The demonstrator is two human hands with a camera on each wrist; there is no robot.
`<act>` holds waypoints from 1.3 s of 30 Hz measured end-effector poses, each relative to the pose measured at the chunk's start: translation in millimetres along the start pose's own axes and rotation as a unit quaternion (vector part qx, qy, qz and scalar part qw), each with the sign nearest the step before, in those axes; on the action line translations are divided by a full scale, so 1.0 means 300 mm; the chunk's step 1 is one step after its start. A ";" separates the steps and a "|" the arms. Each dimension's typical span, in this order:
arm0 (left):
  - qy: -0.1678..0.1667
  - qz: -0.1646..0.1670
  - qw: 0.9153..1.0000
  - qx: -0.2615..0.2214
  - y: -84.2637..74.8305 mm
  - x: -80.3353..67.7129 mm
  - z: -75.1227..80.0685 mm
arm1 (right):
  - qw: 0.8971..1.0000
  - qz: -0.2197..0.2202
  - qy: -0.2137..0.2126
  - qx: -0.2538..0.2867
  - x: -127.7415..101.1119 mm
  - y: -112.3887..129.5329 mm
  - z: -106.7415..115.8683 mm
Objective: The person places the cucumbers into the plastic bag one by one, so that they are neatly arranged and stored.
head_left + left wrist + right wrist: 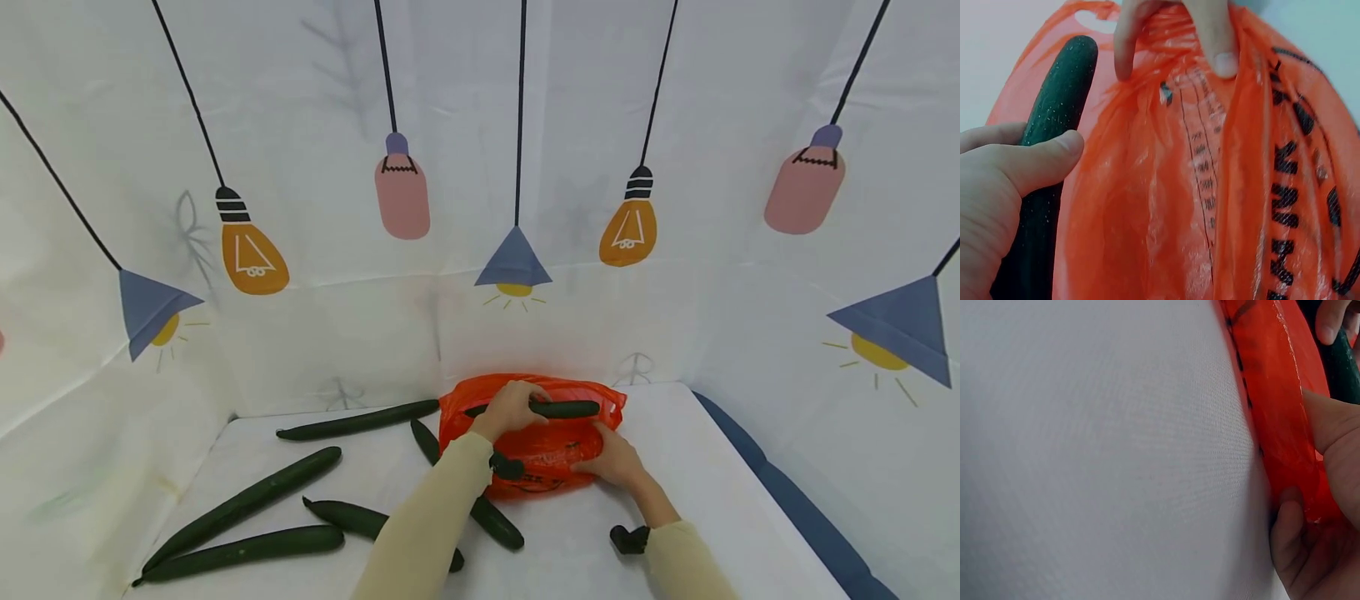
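Cucumber (564, 409) in left hand (510, 410) (gripped) — right hand (615, 461) pinches bag (551, 450).

You see five loose cucumbers (247, 500) lying on the white-covered desk (697, 467) to your left, with a lamp-printed cloth backdrop (480, 167) standing behind and around it.

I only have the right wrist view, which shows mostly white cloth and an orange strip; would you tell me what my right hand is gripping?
Observer: The right hand grips the near edge of an orange plastic bag.
Operator: And the left hand?
Observer: The left hand holds a cucumber over the bag's opening.
Operator: Are other cucumbers out?
Observer: Yes, several loose cucumbers lie on the white table, left of the bag.
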State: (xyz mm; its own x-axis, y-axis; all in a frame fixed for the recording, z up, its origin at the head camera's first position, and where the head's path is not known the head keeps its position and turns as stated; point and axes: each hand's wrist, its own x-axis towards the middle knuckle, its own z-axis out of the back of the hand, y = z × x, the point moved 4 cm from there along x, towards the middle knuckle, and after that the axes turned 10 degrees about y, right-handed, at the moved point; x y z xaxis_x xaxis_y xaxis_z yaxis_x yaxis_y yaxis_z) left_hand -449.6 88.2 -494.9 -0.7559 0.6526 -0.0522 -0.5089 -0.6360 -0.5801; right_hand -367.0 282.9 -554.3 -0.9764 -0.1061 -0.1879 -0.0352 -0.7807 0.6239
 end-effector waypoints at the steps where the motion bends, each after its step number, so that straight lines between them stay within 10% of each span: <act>1: -0.002 0.000 1.000 -0.010 0.008 0.001 0.000 | 1.000 0.001 0.000 0.001 -0.001 0.001 0.001; 17: -0.023 -0.024 0.997 -0.075 0.106 0.022 -0.026 | 1.000 -0.015 0.003 0.008 -0.031 0.001 -0.008; 39: 0.006 -0.003 0.999 -0.032 0.141 0.046 -0.050 | 1.000 -0.014 -0.007 -0.005 -0.013 0.011 -0.004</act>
State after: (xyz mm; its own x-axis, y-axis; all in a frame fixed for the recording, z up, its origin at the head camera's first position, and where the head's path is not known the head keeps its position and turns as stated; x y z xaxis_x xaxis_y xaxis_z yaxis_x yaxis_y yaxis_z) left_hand -475.4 76.5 -532.4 -0.7476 0.6616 -0.0582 -0.4855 -0.6042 -0.6319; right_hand -363.0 280.0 -552.4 -0.9780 -0.0762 -0.1942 -0.0597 -0.7895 0.6108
